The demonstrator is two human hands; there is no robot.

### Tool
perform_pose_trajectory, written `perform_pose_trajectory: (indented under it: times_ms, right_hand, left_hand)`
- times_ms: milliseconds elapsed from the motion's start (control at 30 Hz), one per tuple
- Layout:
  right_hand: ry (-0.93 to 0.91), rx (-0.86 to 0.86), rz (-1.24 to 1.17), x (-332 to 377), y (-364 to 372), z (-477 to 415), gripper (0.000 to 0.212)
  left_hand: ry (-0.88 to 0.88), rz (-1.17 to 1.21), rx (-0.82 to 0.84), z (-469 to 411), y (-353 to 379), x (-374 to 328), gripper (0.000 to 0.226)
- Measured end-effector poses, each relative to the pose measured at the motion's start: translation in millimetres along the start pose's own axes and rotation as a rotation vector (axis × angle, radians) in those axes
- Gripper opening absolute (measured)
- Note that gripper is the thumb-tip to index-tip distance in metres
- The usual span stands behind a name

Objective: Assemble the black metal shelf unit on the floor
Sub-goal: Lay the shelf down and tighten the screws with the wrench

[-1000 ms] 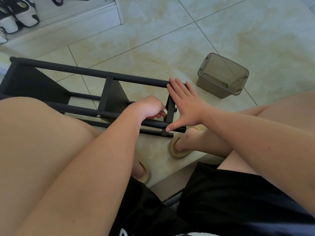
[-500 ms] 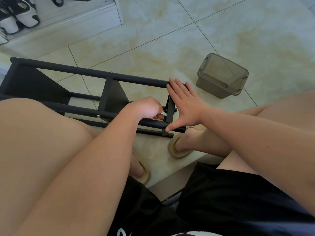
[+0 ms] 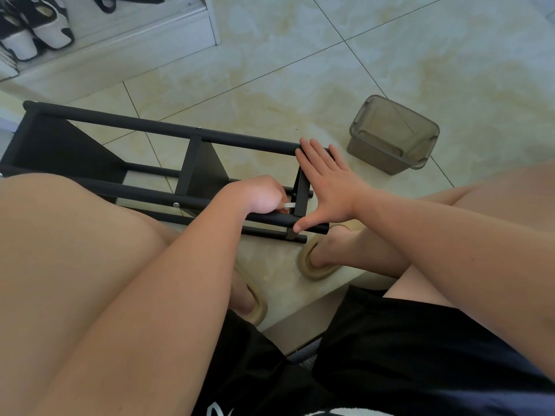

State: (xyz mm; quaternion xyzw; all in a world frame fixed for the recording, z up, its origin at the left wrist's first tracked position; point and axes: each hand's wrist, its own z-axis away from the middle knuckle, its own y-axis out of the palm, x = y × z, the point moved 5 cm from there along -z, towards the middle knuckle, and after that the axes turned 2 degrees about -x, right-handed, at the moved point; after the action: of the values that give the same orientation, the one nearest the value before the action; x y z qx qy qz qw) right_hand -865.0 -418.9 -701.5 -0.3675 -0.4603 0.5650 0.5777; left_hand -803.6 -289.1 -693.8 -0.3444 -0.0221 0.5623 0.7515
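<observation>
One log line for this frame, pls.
left hand: grips silver tool at end panel | right hand: flat, bracing shelf frame

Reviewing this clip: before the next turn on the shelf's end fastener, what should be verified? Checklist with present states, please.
1. Right hand flat against the black end panel, bracing it: ok.
2. Left hand has a grip on the small silver tool: ok.
3. Tool seated in its fastener: cannot tell, hidden behind the hand.
4. Black metal shelf unit resting on the tiled floor: ok.
5. Brown translucent plastic box apart from the work: ok.
</observation>
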Motion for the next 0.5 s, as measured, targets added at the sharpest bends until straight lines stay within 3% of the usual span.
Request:
perform_pose_trajectory:
  times_ms: [133, 267, 500]
  right_hand:
    - [0.001, 0.001, -0.004, 0, 0, 0, 0.156]
    - [-0.002, 0.003, -0.006, 0, 0, 0, 0.155]
    - [0.002, 0.001, -0.005, -1, 0, -1, 0.155]
  left_hand:
    - [-0.018, -0.064, 0.027, 3, 1, -2, 0.013]
    - [-0.010, -0.107, 0.027, 2, 1, -3, 0.014]
    - [-0.031, 0.023, -0.087, 5, -13, 4, 0.013]
